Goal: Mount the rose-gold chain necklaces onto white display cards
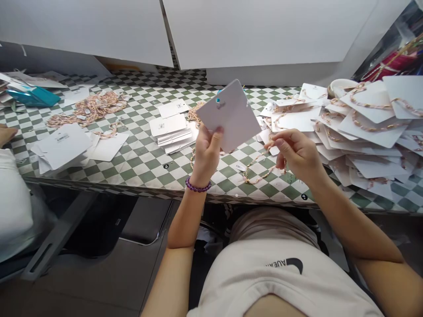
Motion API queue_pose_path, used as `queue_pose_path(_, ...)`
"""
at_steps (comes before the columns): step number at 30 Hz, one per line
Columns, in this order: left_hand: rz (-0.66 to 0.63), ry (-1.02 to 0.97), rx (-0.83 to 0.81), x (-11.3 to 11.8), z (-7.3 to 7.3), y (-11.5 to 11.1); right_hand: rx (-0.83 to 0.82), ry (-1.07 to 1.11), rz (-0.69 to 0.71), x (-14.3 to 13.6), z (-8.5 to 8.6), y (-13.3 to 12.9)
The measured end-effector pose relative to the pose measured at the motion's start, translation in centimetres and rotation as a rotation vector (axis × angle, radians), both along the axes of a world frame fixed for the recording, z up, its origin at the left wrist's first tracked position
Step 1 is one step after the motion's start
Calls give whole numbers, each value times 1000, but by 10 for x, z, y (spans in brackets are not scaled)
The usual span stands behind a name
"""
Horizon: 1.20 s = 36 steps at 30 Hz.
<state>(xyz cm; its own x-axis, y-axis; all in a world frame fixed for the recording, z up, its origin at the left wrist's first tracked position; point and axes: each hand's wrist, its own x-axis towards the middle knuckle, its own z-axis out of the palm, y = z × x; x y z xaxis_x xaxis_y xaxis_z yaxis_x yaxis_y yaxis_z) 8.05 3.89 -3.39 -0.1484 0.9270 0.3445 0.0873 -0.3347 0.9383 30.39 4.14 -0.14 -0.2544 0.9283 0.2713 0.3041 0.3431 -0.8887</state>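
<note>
Above the checkered table, my left hand (208, 152) pinches a white card (231, 116) by its lower left edge. The card is tilted, with a small turquoise spot near its upper left. To the right, my right hand (294, 154) is closed on a pink and gold beaded necklace (261, 178), whose lower loop hangs down over the table. A small white tag (240, 167) is on the necklace. The card and my right hand are apart. Part of another beaded strand shows behind my left hand.
White cards (168, 125) are stacked left of my hands. Farther left lie a necklace heap (99, 105) and more cards (62, 145). Many carded necklaces (366, 132) pile up at the right. Another person's hand (6, 134) shows at the left edge.
</note>
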Motion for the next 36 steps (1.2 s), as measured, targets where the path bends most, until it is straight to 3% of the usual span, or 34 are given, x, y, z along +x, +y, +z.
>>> queue_pose_path(2, 109, 107, 26, -7, 3, -1, -34, -157, 7, 14, -6, 5)
queue_pose_path(4, 176, 173, 49, -11, 7, -2, 40, -421, 10, 27, -11, 8)
queue_pose_path(6, 196, 159, 69, -14, 10, -4, 255, -648, -13, 35, -16, 10)
queue_pose_path(9, 163, -8, 119, -16, 7, -4, 559, -741, -3, 32, -20, 10)
queue_pose_path(14, 88, -234, 175, -17, -3, -2, 610, -889, 510, -2, -21, 12)
queue_pose_path(16, 83, -258, 172, -17, -5, -2, 567, -961, 615, -14, -20, 14)
queue_pose_path(18, 74, -251, 160, -16, -5, -2, 521, -993, 632, -21, -17, 15)
queue_pose_path(21, 83, -212, 155, -15, -6, -2, 426, -898, 604, -20, -7, 15)
queue_pose_path(28, 106, -113, 180, -11, -5, -4, 51, -334, 480, -7, 41, 13)
queue_pose_path(31, 71, -68, 155, -9, -3, -6, 82, -244, 442, -8, 60, 15)
queue_pose_path(36, 21, -61, 128, -6, -3, -8, 247, -315, 400, -17, 87, 16)
